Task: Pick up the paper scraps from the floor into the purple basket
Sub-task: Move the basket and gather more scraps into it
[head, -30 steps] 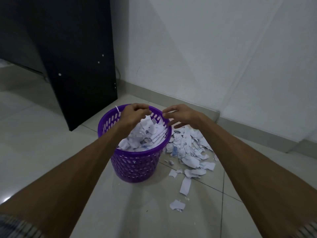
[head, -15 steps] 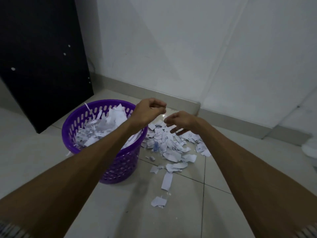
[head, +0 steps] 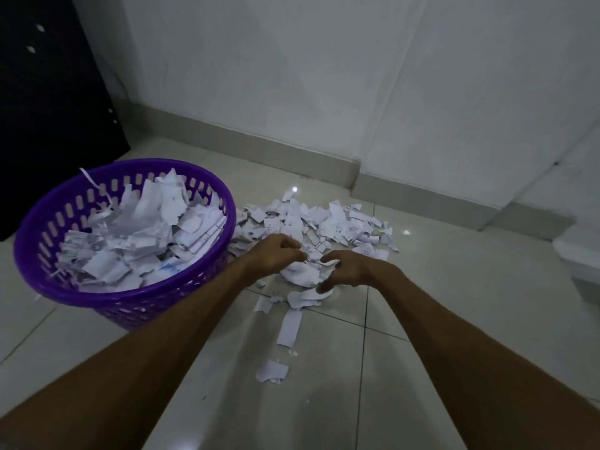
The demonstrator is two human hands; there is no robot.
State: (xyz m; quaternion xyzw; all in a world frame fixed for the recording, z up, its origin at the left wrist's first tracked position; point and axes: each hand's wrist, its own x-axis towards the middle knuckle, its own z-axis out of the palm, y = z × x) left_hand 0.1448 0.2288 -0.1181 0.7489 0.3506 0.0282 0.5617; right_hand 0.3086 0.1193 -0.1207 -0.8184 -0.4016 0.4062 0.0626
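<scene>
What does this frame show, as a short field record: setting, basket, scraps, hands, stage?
setting: tiled floor by a white wall
basket: purple, upright, heaped with paper
scraps: pile on the floor right of the basket, a few loose pieces nearer the camera
left hand: fingers curled, down at the pile
right hand: fingers curled into the scraps
stage: gathering, much paper not yet in the basket

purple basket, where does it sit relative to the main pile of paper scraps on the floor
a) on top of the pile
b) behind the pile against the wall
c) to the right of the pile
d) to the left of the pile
d: the purple basket, already heaped with scraps, stands on the tile to the left of the pile of paper scraps, over which the left hand and right hand reach.
</scene>
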